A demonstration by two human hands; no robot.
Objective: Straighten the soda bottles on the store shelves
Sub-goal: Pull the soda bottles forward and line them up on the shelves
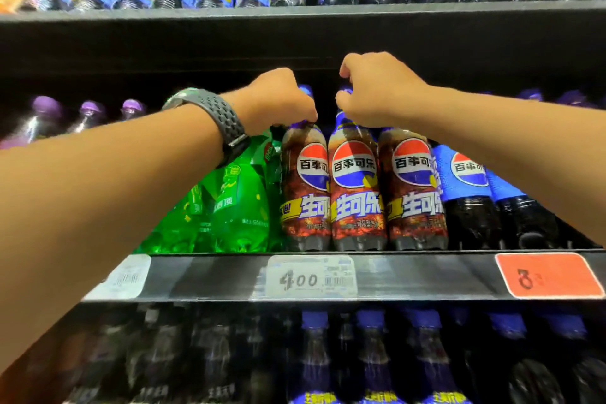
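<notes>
Both grips were closed on necks at the middle shelf (213, 275): left hand (278, 102) on the left cola bottle (305, 190), right hand (373, 95) on the middle cola bottle (355, 193). A hard nearward tug could tip either off the edge.

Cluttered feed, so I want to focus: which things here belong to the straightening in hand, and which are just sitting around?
Job in hand: left hand, gripping the top of the left brown-labelled plastic cola bottle; right hand, gripping the top of the middle brown-labelled plastic cola bottle.
Just there: green plastic soda bottles; blue-labelled cola bottle; purple-capped bottles; white price tag; orange price tag.
</notes>
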